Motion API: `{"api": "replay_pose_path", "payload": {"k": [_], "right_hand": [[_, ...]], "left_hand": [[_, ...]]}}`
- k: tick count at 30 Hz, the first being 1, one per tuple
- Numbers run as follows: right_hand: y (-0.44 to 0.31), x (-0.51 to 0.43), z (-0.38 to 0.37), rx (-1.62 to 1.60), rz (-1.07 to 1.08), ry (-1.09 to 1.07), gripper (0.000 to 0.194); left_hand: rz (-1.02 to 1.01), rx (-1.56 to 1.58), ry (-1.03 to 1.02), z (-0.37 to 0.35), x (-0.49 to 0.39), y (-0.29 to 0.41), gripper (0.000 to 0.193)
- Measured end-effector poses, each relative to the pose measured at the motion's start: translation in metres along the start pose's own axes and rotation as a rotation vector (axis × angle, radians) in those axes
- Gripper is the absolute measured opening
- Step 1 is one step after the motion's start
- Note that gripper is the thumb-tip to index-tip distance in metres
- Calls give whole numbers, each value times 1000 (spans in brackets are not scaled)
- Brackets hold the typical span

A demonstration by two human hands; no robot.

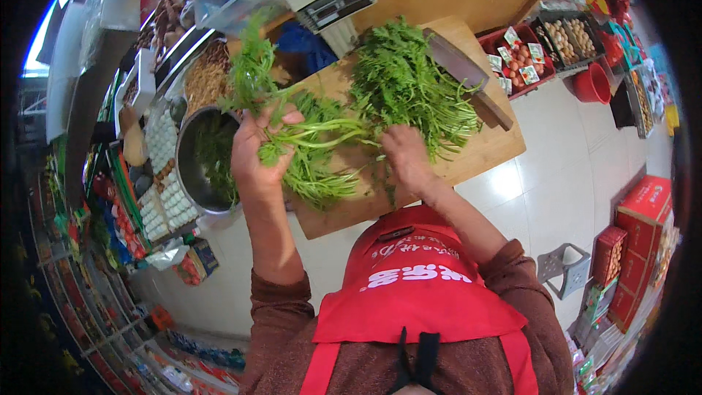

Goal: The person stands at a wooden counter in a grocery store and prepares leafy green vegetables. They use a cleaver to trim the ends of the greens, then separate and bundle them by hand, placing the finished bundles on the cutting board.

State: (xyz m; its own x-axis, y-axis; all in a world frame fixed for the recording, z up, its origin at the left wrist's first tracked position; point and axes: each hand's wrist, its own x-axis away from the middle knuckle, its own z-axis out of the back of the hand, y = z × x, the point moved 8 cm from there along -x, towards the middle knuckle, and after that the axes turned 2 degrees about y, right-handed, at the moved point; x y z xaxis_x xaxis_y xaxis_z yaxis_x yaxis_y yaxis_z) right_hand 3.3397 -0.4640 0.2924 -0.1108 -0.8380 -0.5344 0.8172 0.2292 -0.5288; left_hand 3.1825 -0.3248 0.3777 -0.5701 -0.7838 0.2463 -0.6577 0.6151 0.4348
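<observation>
My left hand (263, 148), raised over the left part of the wooden board (329, 222), is closed around a bunch of leafy green stems (323, 130). Its stems point right, towards my right hand (406, 156), which is at their ends; whether its fingers pinch them is hard to tell. Under the held bunch lies a smaller heap of greens (323, 184). A large pile of the same leafy greens (403, 79) covers the right of the board, just beyond my right hand. Behind that pile rests a cleaver (458, 60) with a wide dark blade.
A deep metal pot (186, 175) holding some greens stands left of the board. Egg trays (170, 203) lie further left. At the back is a scale (332, 3). To the right are a red crate of eggs (529, 79), a red bucket (592, 85) and a grey stool (573, 274).
</observation>
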Motion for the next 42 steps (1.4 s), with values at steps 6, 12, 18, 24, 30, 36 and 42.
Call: {"api": "replay_pose_path", "payload": {"k": [6,12,18,24,30,36,42], "right_hand": [[54,56,16,120,-201,-271,26],[64,80,34,101,-345,-338,27],[54,74,34,67,-271,-361,29],[65,47,56,234,-322,-40,38],[92,46,25,447,-384,-62,46],[55,91,-20,404,-164,-357,42],[61,83,23,-28,-323,-136,41]], "left_hand": [[182,-131,286,114,25,11,31],[-64,-687,763,243,58,-4,23],[-358,-1845,679,196,50,13,61],[-705,-2248,743,112,54,0,80],[-779,-2086,-144,42,4,-129,61],[-367,-2297,-236,85,-2,-208,52],[-206,-2308,-121,127,2,-187,43]]}}
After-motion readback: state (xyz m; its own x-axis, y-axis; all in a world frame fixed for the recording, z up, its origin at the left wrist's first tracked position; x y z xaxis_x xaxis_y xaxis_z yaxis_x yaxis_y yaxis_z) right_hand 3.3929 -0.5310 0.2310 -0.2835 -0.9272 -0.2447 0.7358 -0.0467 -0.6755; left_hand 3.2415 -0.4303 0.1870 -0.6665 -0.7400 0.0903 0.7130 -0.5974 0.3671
